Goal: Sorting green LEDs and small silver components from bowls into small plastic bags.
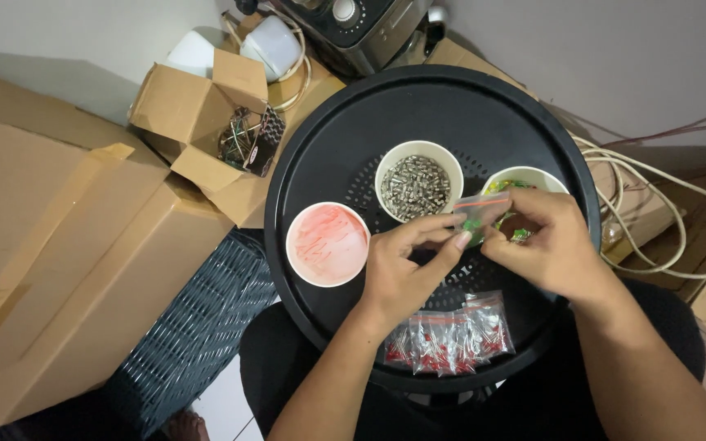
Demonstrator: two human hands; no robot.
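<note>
- While I stood by, the head view showed both hands over a round black tray (320, 147): the left hand (398, 273) and the right hand (553, 249) each pinched a small clear bag (477, 214) of green parts between closed fingertips.
- The bag hung just above a white cup (533, 175) of green parts, beside a cup of metal pieces (418, 186).
- A cup of red parts (328, 243) sat left of the hands.
- Filled bags of red parts (451, 335) lay near the tray's front edge.
- Cardboard boxes (67, 237) stood to the left.
</note>
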